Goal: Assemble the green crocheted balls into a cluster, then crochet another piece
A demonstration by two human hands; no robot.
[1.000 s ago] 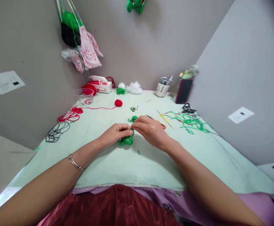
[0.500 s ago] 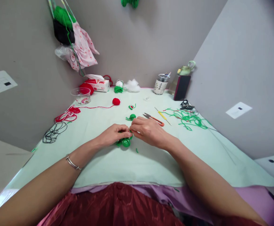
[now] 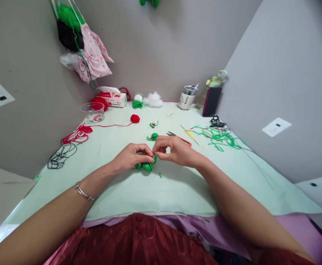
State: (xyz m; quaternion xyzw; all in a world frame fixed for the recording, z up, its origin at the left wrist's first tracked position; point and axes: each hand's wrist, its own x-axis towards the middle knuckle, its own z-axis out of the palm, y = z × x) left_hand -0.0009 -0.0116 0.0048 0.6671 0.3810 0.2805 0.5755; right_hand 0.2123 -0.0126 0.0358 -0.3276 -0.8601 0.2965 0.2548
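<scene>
**Close-in finger work on a lumpy green yarn piece (image 3: 147,167)**

Farthest left on the cloth-covered table (image 3: 116,198), you have loose loops of dark cord (image 3: 62,156), with a tangle of red yarn (image 3: 76,134) just behind them. A strand runs from that tangle to a small round red yarn ball (image 3: 135,118).

Your left hand (image 3: 132,156) has its grip clamped on the green piece, thumb on the near side. The piece sits mid-table in front of you, a little red showing by your fingers. Your right hand (image 3: 174,151) brings thumb and forefinger together at its upper right edge; you can't tell whether that grip has a thread or needle.

The step in hand looks like delicate work at that edge. The next move likely calls for a steady left hold and a light right pinch.

Beyond your right hand lie orange-handled metal snips (image 3: 187,141), a yellow-handled slim hook (image 3: 189,134) and tangled green yarn scraps (image 3: 223,138).
</scene>
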